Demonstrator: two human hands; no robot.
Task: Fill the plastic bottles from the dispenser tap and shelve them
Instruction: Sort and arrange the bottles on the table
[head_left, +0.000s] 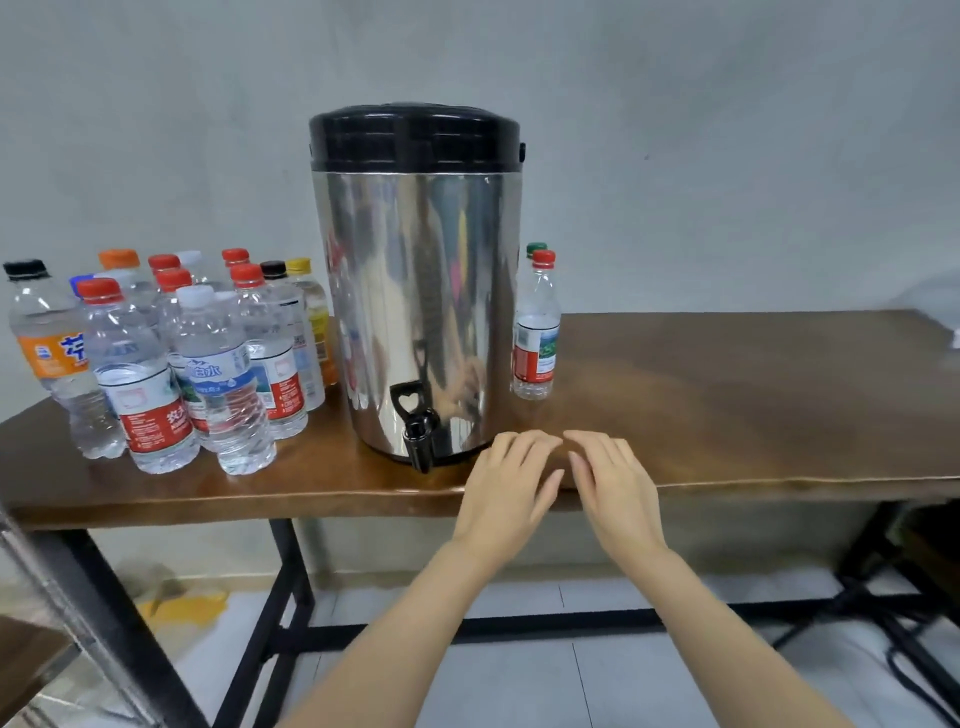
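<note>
A steel dispenser (415, 291) with a black lid stands on the wooden table (753, 405); its black tap (418, 431) juts over the front edge. Several clear plastic bottles (171, 358) with red, orange, white and black caps crowd the table to its left. To its right stands a red-capped bottle (537, 332) with a green-capped one (535, 249) mostly hidden behind it. My left hand (506, 493) and my right hand (613, 493) lie flat side by side on the table's front edge, right of the tap, fingers straight, holding nothing.
A grey wall backs the table. Black metal legs and crossbars (291, 587) run under the tabletop above a tiled floor. A metal post (78, 613) and a wooden surface show at the lower left. Something white (935, 306) sits at the far right edge.
</note>
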